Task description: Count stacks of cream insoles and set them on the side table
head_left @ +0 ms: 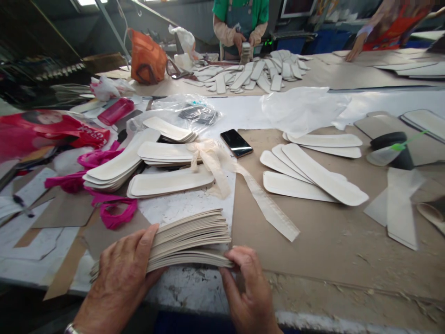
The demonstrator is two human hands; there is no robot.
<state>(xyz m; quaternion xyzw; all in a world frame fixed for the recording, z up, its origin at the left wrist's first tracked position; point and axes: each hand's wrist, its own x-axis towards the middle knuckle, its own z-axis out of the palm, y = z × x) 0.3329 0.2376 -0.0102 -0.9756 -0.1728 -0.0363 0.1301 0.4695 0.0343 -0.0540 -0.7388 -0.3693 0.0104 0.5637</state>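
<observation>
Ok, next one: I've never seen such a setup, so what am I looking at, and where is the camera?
No machine here: one camera, worn on a person's head, looks forward and down at their two bare hands. The left hand wraps the left part of a stack of thin strips; the right hand pinches the right end of its lower strips. On the worktable lie piled white strips, fanned white strips, a smartphone and a crumpled cream ribbon. Farther back, a person in green holds a small bundle.

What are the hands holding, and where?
A stack of pale strips: left hand around its left part, right hand pinching its lower strips' right ends.
</observation>
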